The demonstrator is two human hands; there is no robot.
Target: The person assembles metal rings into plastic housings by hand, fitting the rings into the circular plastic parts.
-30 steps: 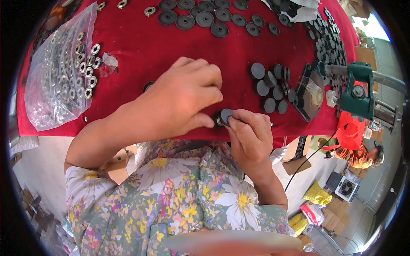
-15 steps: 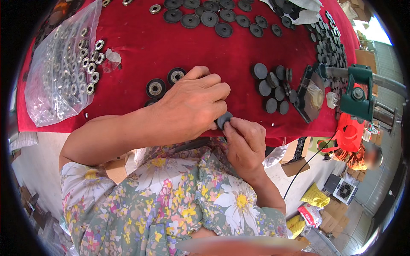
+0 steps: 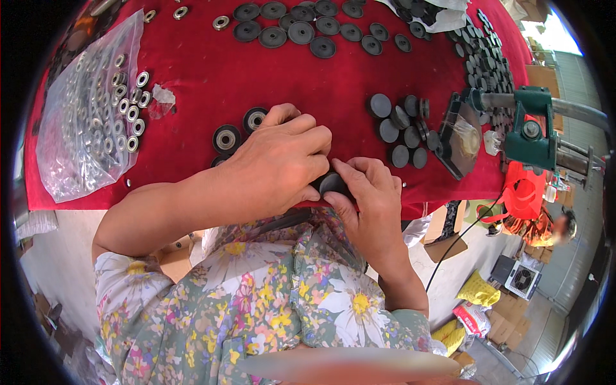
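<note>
In front of me, at the near edge of the table, my right hand pinches a dark round cap between thumb and fingers. My left hand is closed right beside it, its thumb at the cap's left edge. A dark part shows between the two hands, but what my left fingers hold is mostly hidden. Just beyond my left hand lie a black wheel with a metal bearing and a second such wheel. A third is partly covered by my left forearm.
A clear plastic bag of metal bearings lies at left, loose bearings beside it. Black wheels spread along the far side. Grey-black caps sit at right, near a green clamp with metal bars. Red cloth covers the table.
My right hand has moved up and turned, its fingers now reaching over the cap's far side. The cap shows more of its face. The whole view has shifted slightly.
</note>
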